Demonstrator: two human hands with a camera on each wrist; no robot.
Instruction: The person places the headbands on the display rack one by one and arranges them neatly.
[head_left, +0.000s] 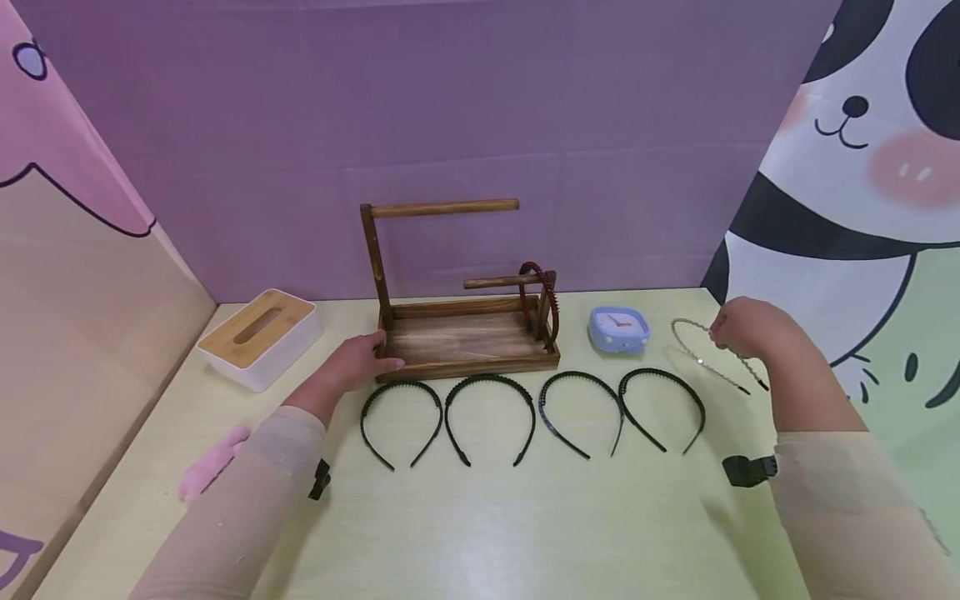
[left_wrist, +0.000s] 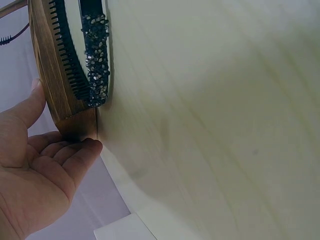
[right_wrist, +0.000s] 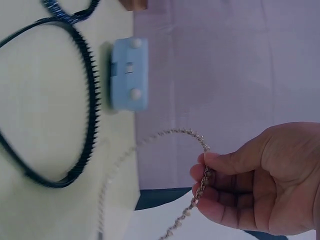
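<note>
At the right back of the table, my right hand (head_left: 753, 327) pinches a thin beaded headband (right_wrist: 172, 131) between thumb and fingers, its two ends pointing down toward the tabletop. My left hand (head_left: 356, 362) holds the left end of a brown wooden rack (head_left: 480, 367), thumb over the rim and fingers around the end corner (left_wrist: 77, 122). The rack has a tray base, a tall bar and a shorter bar. A dark red headband (head_left: 555, 308) hangs on the short bar. In front of the rack lies a row of dark headbands, the leftmost (head_left: 402, 384) close to its front edge.
Right of the rack stands a blue clock (head_left: 619, 333). A white tissue box (head_left: 281, 354) with a wooden lid sits at the back left. The pink soft item (head_left: 213, 465) lies beside my left forearm. A purple backdrop (head_left: 465, 108) rises behind the table.
</note>
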